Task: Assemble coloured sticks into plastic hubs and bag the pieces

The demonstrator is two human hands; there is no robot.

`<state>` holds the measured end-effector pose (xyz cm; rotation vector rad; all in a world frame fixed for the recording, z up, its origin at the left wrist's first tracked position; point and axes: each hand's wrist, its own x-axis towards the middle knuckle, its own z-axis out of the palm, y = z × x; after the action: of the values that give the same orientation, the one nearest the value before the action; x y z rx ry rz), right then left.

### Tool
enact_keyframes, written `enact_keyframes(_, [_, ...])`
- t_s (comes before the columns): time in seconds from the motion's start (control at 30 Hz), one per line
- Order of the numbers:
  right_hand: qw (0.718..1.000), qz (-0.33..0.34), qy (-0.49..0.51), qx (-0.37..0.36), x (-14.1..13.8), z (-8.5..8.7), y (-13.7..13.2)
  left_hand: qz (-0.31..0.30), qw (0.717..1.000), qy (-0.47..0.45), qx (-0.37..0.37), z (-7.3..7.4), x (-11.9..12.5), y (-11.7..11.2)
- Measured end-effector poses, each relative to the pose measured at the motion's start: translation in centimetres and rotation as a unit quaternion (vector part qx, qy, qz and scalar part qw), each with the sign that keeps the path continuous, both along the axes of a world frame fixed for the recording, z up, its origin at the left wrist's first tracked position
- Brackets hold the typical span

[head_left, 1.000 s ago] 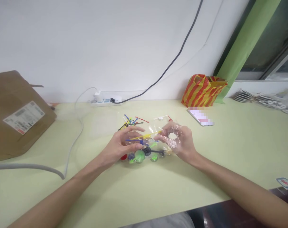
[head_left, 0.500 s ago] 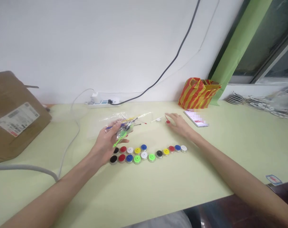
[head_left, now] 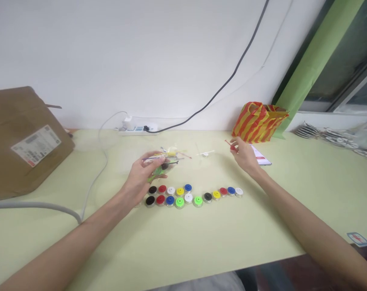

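Note:
My left hand (head_left: 140, 176) grips a transparent plastic bag (head_left: 166, 160) holding thin coloured plastic sticks and a green piece. My right hand (head_left: 244, 156) pinches a small red stick (head_left: 231, 145) between its fingertips, near a phone. Two curved rows of round coloured discs (head_left: 187, 198) lie on the table below and between my hands, their near end close to my left wrist. A white disc with thin arms (head_left: 205, 154) lies on the table between my hands, touching neither.
A cardboard box (head_left: 28, 141) stands at the left, and a power strip (head_left: 137, 130) with cables runs along the wall. A striped red-and-yellow bag (head_left: 257, 122) and a phone (head_left: 262, 157) are at the back right. Table's near edge runs below the discs.
The discs no longer sit in the bag and now lie in rows on the table. My left hand has raised the bag, and my right hand has taken a red stick and moved right.

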<state>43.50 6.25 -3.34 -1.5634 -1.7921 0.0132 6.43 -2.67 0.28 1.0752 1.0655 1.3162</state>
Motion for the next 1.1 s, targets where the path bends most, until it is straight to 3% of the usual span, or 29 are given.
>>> enact_keyframes(0.1, [0.993, 0.000, 0.082, 0.091, -0.4, 1.6, -0.7, -0.008, 1.000, 0.023, 0.000, -0.2, 0.0, 0.0])
enact_keyframes(0.17, [0.982, 0.054, 0.143, 0.110, -1.7, 2.6, -1.9, -0.015, 0.999, 0.036, 0.000, -0.3, 0.0, 0.0])
enact_keyframes(0.3, [0.950, 0.242, 0.198, 0.006, -5.1, 3.9, -4.9, -0.021, 0.998, 0.053, 0.000, -0.3, 0.2, -0.2])
enact_keyframes(0.37, [0.941, 0.278, 0.192, -0.034, -6.4, 4.2, -6.2, -0.023, 0.998, 0.055, 0.005, -0.2, 0.2, -0.2])
enact_keyframes(0.63, [0.898, 0.346, 0.245, -0.113, -7.8, 4.9, -8.2, -0.034, 0.998, 0.061, 0.004, -0.5, 0.2, -0.1])
enact_keyframes(0.8, [0.867, 0.397, 0.284, -0.102, -8.3, 5.0, -8.6, -0.097, 0.990, 0.100, 0.027, -0.3, 0.2, -0.2])
enact_keyframes(0.93, [0.866, 0.383, 0.297, -0.123, -9.6, 4.2, -9.1, -0.152, 0.981, 0.115, 0.033, -0.2, 0.0, -0.2])
enact_keyframes(1.1, [0.842, 0.352, 0.386, -0.134, -11.1, 3.2, -9.8, -0.194, 0.973, 0.122, 0.009, -0.1, 0.2, -0.5])
